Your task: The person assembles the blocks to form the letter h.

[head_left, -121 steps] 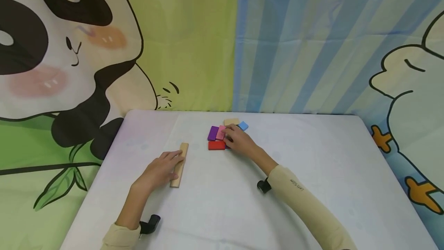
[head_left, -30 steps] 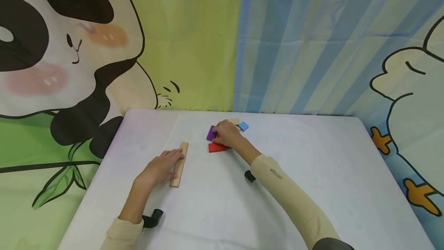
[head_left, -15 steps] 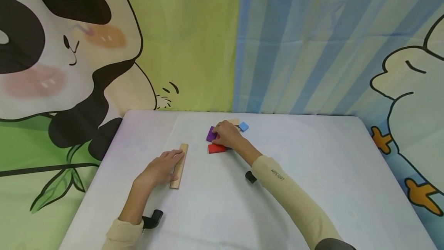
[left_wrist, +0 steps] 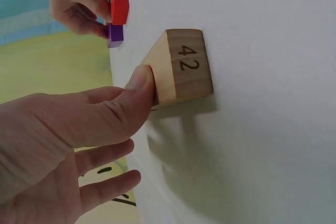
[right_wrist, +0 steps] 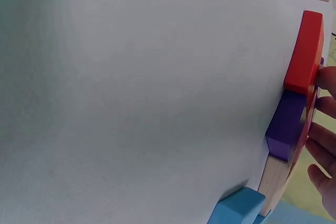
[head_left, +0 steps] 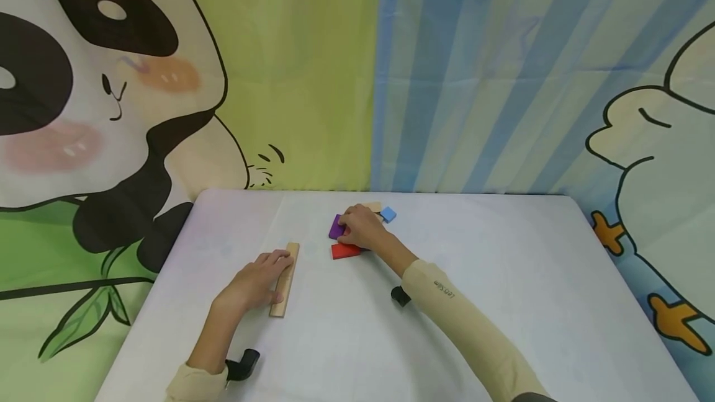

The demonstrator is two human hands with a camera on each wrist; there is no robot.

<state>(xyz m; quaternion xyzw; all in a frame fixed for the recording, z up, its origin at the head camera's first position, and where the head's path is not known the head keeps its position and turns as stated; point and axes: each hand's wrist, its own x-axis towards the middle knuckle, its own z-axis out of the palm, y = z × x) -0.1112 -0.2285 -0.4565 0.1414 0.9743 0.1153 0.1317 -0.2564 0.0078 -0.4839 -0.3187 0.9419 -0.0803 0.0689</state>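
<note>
My left hand (head_left: 257, 281) lies along a slim natural-wood piece (head_left: 283, 287) on the table, thumb near its close end and fingers bent over its far part. In the left wrist view, this wooden block (left_wrist: 189, 69) has "42" on its end, with the thumb against it. The right hand (head_left: 360, 228) reaches into a cluster of coloured blocks, its thumb and finger at the purple block (head_left: 336, 227). A red block (head_left: 345, 251) lies just below that hand. Pink shows beneath the fingers (right_wrist: 323, 135) in the right wrist view; their contact is partly hidden.
A blue block (head_left: 388, 214) and a natural-wood block (head_left: 373, 206) lie behind the right hand. A dark purple block (right_wrist: 286, 124) touches the red one in the right wrist view. The white table (head_left: 475, 265) ends at a printed curtain (head_left: 463, 110).
The right hand has shifted left from the pink block to the purple one, and the red block has turned slightly. My left hand stays on the wooden piece. The camera view has tilted slightly.
</note>
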